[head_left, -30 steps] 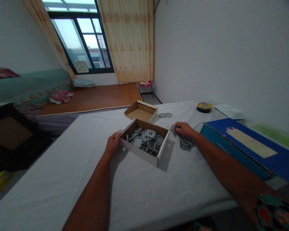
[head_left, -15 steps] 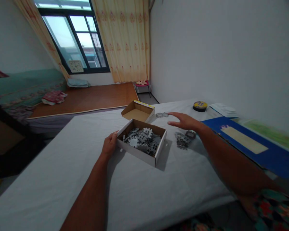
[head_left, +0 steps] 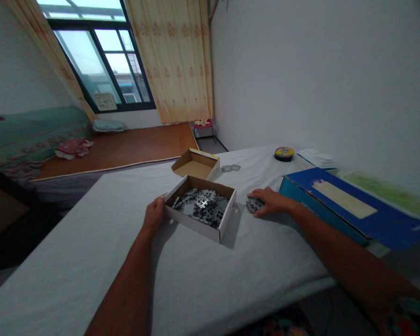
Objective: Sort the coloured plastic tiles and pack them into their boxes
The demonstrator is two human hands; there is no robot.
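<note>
A small white cardboard box [head_left: 196, 226], its inside brown, stands on the white cloth with a heap of grey interlocking plastic pieces [head_left: 205, 205] in it. My left hand [head_left: 154, 213] grips the box's left corner. To the right of the box, my right hand [head_left: 270, 201] has its thumb and fingers closed around a small pile of similar grey pieces [head_left: 254, 204] on the cloth. The palm hides part of that pile. Farther back, a strip of joined grey pieces [head_left: 231, 168] lies flat, touched by neither hand.
Behind the box sits its open brown lid [head_left: 196, 165]. A blue box [head_left: 308, 186] lies right of my right hand, with a round yellow-and-black tin [head_left: 284, 153] and white papers [head_left: 318, 157] beyond it. The white-covered table [head_left: 126, 196] ends at the front.
My right hand has moved from beside the far strip back toward me, onto the small pile of grey pieces. My left hand stays on the box. The view has shifted slightly.
</note>
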